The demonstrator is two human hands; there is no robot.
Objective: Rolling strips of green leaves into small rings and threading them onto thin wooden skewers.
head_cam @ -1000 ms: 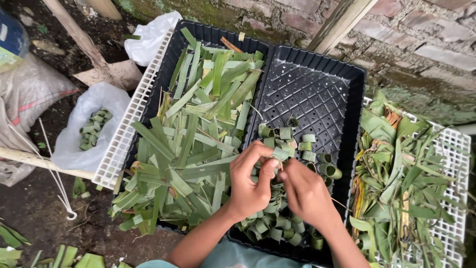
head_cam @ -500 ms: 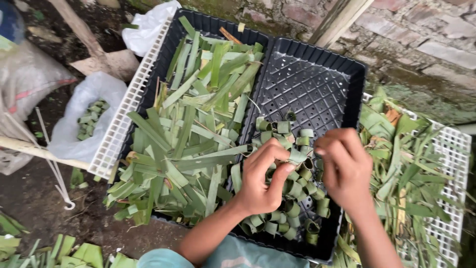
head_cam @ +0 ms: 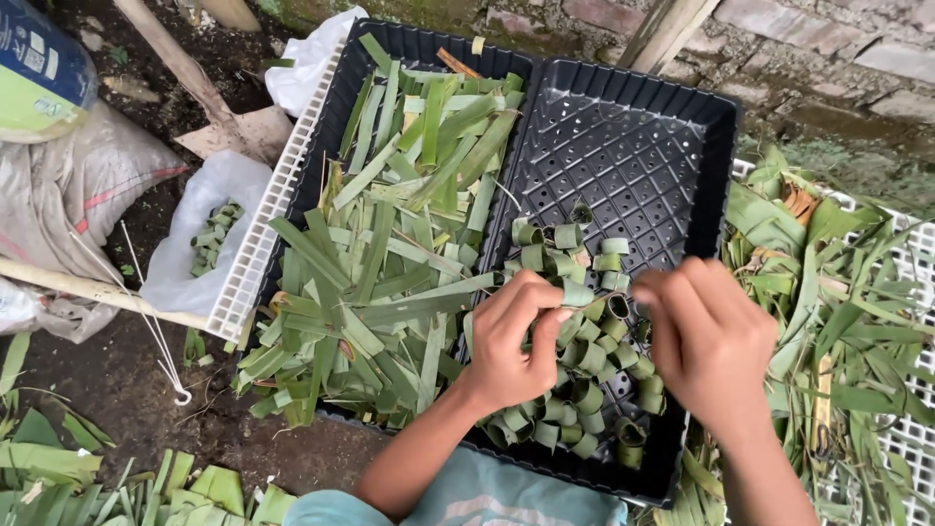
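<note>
1. We see the left hand [head_cam: 514, 336] curled over the right-hand half of a black plastic tray [head_cam: 623, 146], its thumb and fingers pinched on a small rolled leaf ring [head_cam: 577, 292] at the top of the pile.
2. The right hand [head_cam: 709, 341] hovers just beside it with the fingers bent inward. Its back faces us, so we cannot tell whether it grips a ring or only steadies one.
3. The heap of rolled leaf rings [head_cam: 584, 390] lies in the perforated right compartment, spread from the middle of the tray down toward its near edge, under and between both hands.
4. The left compartment holds flat cut leaf strips [head_cam: 390, 263], loosely crossed over one another and spilling over the near rim.
5. We judge the rings to be very light and springy. A coiled strip looks likely to unroll if let go, so the hold belongs across the coil, thumb on one side and fingertip on the other, pressing the overlap shut.
6. The leaf looks smooth and slightly waxy, pliable rather than brittle, though a hard squeeze could crease it.
7. Uncut leaves [head_cam: 838, 292] lie piled on a white lattice tray [head_cam: 916, 429] to the right, and a white bag [head_cam: 195, 244] with more rings sits on the ground to the left.
</note>
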